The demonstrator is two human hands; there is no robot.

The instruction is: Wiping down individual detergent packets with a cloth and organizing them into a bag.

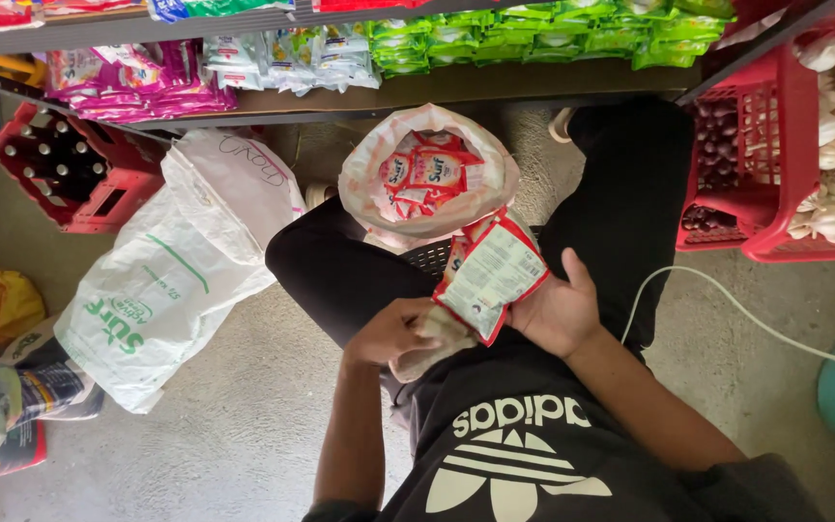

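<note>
Black shirt (514,454) nearest. Big white sack (161,290) on floor, left. Open bag (427,174) of red sachets between knees. Right hand (558,311), fingers grasping red sachet strip (492,275). Left hand (393,331), fingers clenched on cloth (432,340).

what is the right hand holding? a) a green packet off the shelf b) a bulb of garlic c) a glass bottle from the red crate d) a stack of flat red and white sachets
d: the right hand grips a stack of flat red and white sachets just below the open plastic bag of the same sachets, while the left hand rests on pale cloth in the lap.
</note>
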